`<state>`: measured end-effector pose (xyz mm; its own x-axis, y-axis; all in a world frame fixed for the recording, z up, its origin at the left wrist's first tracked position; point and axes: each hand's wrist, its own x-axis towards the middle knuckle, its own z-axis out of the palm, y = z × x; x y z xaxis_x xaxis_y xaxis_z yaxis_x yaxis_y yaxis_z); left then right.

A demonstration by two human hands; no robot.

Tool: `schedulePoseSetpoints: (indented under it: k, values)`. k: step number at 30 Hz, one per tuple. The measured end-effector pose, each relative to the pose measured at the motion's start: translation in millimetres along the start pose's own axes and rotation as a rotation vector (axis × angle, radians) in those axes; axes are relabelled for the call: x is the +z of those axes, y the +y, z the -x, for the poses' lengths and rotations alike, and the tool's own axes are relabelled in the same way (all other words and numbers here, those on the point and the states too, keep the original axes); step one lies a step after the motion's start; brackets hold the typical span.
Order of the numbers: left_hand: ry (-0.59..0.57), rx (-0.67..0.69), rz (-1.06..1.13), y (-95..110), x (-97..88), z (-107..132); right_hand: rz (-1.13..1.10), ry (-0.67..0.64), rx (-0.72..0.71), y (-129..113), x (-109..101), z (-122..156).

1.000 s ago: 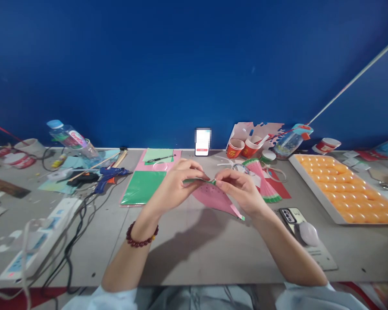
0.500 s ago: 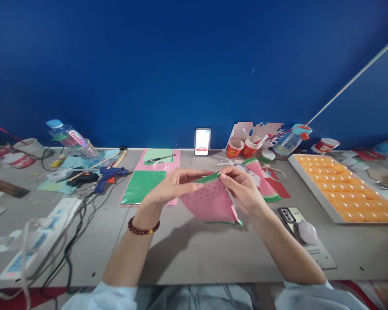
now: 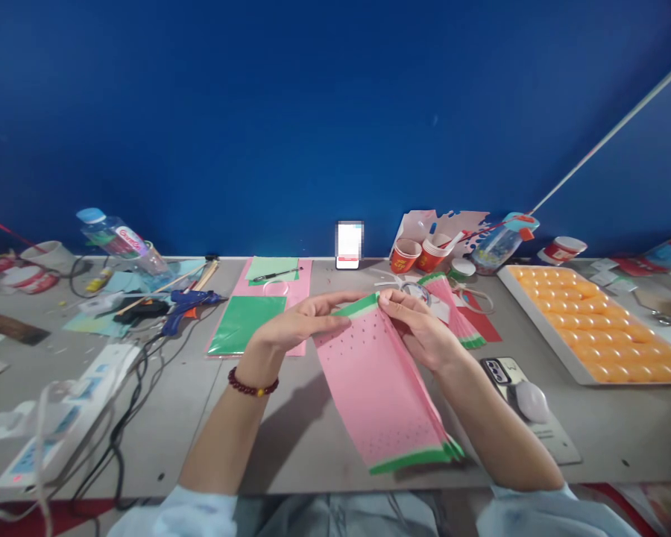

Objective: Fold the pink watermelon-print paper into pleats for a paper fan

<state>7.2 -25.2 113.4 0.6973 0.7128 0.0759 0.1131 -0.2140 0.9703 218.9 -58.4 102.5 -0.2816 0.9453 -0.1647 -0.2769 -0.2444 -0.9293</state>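
The 2 hands are closed on the pink paper (image 3: 377, 380) above the table (image 3: 313, 466): the left hand (image 3: 305, 324) pinches its green top edge, thumb over the front, and the right hand (image 3: 417, 321) nips the corner where the folds gather. The paper slopes down toward the person, dark specks near both green ends; from here I can't tell whether its lower edge touches the table. I'd call this step lining up the pleats. The next move seems to call for a firm pinch at that corner, so the layers don't slip.
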Motion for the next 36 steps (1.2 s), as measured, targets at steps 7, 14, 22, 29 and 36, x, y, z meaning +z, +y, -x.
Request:
schedulePoseSetpoints:
  k: [7, 14, 22, 29, 36]
  values:
    - [0.507, 0.085, -0.238, -11, -2.2, -9, 0.054, 0.058, -0.183, 3, 3, -2]
    - [0.851, 0.205, -0.410, -5, 32.0, -14, 0.395, 0.387, -0.690, 13, 13, 1]
    - [0.656, 0.380, -0.147, 3, 60.7, -11, 0.537, 0.343, -0.860, 13, 14, 1]
    - [0.673, 0.311, 0.026, 3, 70.6, -9, 0.512, 0.250, -0.914, 13, 11, -1]
    - [0.705, 0.304, 0.145, 3, 79.2, -9, 0.402, 0.219, -0.853, 13, 12, -1]
